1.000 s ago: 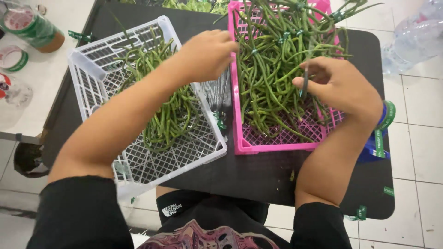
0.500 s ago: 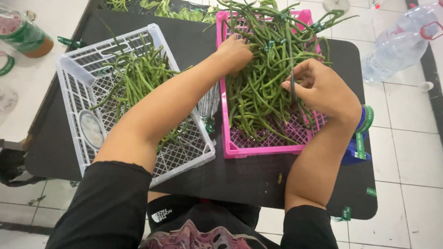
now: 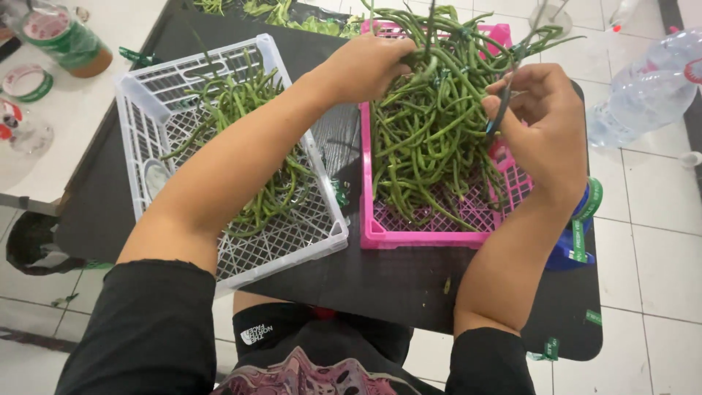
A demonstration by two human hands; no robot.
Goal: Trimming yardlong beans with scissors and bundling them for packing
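A pink crate on a black table is heaped with long green beans. My left hand reaches across into the crate's far left corner and is closed on a bunch of the beans. My right hand hovers over the crate's right side, its fingers pinched on a thin dark bean stem that runs up from the pile. To the left stands a white crate holding a smaller lot of green beans, partly hidden under my left forearm.
A clear plastic water bottle lies on the tiled floor at the right. Rolls of green tape sit at the table's right edge. A jar and tape rolls rest on the white surface at left. Leafy greens lie beyond the crates.
My left hand has moved from above the white crate into the pink crate and closed on beans. My right hand has lifted slightly with the stem.
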